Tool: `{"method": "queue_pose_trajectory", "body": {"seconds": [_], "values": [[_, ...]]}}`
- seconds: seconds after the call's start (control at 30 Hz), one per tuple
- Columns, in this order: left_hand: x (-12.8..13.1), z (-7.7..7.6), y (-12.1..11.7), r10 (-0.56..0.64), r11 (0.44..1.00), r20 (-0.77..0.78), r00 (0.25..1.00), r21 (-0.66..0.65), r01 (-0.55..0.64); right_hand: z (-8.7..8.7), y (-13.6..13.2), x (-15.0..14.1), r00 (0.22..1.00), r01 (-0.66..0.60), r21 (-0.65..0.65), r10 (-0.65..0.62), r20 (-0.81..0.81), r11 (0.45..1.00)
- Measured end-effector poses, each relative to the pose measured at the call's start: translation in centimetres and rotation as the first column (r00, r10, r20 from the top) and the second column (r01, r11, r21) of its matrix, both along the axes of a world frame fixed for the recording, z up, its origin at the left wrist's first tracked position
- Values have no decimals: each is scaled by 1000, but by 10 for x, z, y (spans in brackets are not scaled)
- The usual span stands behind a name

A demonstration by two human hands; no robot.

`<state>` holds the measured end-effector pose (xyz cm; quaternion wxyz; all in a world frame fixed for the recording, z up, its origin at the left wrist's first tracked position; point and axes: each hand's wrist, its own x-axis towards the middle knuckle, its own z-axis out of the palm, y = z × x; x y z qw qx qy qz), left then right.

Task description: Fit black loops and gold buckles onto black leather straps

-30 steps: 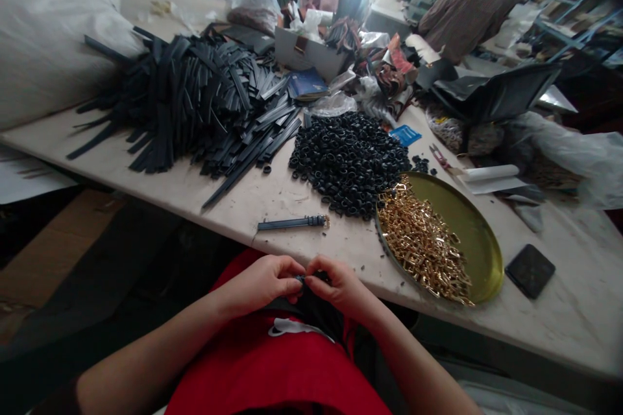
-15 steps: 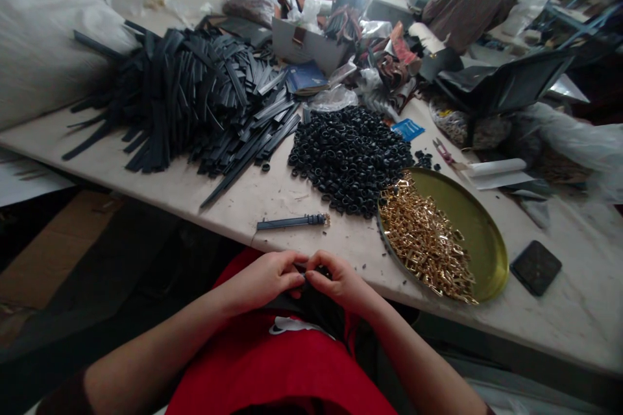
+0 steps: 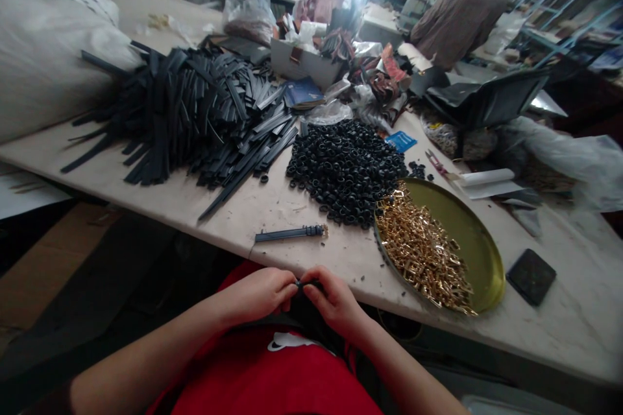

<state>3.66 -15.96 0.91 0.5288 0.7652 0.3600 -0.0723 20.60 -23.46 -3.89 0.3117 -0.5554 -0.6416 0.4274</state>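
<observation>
Both hands meet close to my lap, just off the table's front edge. My left hand (image 3: 275, 295) is closed, thumb and fingers pinched on a small dark piece (image 3: 299, 284) that the fingers mostly hide. From the other side my right hand (image 3: 328, 298) pinches the same piece, its thumb and forefinger bent. Beyond them on the table lies a short black strap (image 3: 287, 233) with a gold buckle (image 3: 324, 231) at its right end. A heap of black loops (image 3: 345, 172) rises behind it. Gold buckles (image 3: 423, 246) fill the left side of a round golden tray (image 3: 479, 253).
Long black strips (image 3: 195, 104) are piled at the left beside a big white sack (image 3: 43, 45). A dark square object (image 3: 531, 276) lies right of the tray. Behind stand small scissors (image 3: 435, 161), a blue packet (image 3: 402, 141), a box (image 3: 302, 65) and a person (image 3: 457, 23).
My hands appear slightly lower in view and their fingertips have drawn closer together around the dark piece. The view has tilted up a little. The strap on the table stays put.
</observation>
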Motion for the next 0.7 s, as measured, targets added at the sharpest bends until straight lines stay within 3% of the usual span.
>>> {"method": "queue_pose_trajectory", "body": {"seconds": [0.2,0.37,0.53,0.7], "values": [[-3,-4,5,-20,994,-28,999,109,23,-3,6,-7,997,30,65,-34,69,997],[0,-7,17,-36,981,-5,999,191,37,0,28,-13,993,78,100,-86,78,992],[-3,4,42,37,943,16,999,330,-41,9,55,-18,986,148,164,-160,57,975],[-11,18,59,6,986,39,999,169,-12,18,68,-20,987,102,216,-125,97,971]]}}
